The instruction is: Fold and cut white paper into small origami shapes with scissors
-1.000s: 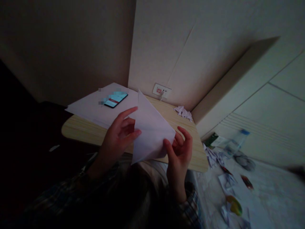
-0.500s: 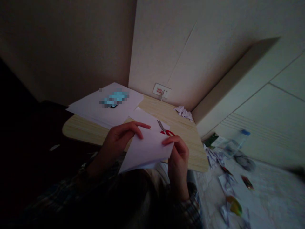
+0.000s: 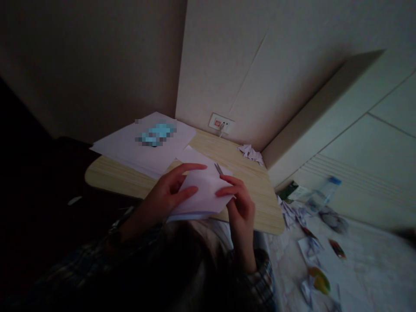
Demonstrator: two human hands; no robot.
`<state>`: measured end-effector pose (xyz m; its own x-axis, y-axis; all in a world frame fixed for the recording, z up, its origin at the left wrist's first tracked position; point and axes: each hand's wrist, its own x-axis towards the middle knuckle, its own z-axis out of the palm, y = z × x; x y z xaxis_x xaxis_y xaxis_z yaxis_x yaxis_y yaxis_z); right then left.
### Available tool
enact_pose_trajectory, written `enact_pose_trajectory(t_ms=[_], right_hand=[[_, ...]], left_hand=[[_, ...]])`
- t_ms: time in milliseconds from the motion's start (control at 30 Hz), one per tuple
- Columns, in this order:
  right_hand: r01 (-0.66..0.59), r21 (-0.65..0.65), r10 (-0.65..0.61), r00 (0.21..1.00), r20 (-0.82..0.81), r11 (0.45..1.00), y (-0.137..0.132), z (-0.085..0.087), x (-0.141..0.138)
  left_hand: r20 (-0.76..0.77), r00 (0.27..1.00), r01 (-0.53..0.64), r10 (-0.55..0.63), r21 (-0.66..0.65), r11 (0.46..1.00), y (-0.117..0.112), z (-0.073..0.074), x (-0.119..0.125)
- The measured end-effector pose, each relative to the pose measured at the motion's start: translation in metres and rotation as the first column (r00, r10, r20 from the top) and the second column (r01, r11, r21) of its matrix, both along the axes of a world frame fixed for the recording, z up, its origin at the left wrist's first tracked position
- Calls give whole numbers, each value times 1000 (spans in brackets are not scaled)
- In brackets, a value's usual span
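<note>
I hold a folded white paper sheet (image 3: pixel 203 193) in both hands just above the near edge of a small wooden table (image 3: pixel 107 180). My left hand (image 3: pixel 165 195) grips its left side, thumb on top and forefinger stretched along the upper edge. My right hand (image 3: pixel 238 201) pinches the right corner. Behind the sheet, the blades of a pair of scissors (image 3: pixel 218 169) peek out on the table; their handles are hidden.
A stack of white paper (image 3: pixel 130 147) with a phone (image 3: pixel 156 134) on it lies at the table's back left. Small folded paper pieces (image 3: pixel 250 152) sit in the far right corner below a wall socket (image 3: pixel 220 124). A bed (image 3: pixel 357 260) to the right carries paper scraps and a plastic bottle (image 3: pixel 321 193).
The sheet stood upright a second ago; I have tipped it down flat toward the table and folded it smaller. Both hands have kept hold of it.
</note>
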<state>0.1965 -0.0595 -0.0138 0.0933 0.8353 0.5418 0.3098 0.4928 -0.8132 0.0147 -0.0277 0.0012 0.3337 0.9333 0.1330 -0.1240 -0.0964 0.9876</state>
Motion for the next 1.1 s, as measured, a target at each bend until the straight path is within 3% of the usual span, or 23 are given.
enact_pose_trajectory(t_ms=[200,467,700,900,1100], right_hand=[[-21,54,15,995,100,998,-1,3,-5],[-32,38,27,993,115,999,-1,3,-7],[-83,79,53,946,320,993,-1,-5,-8],[-74,135,18,926,378,988,0,-8,-5],[-86,123,25,900,435,989,-2,-9,-1]], left_hand=[[105,988,-105,116,-100,989,0,-2,3],[188,982,14,33,-245,969,1,-4,8],[320,932,-65,169,-312,948,5,-7,6],[246,927,-225,285,-244,943,6,-10,7],[90,942,-322,322,-14,947,5,-7,4]])
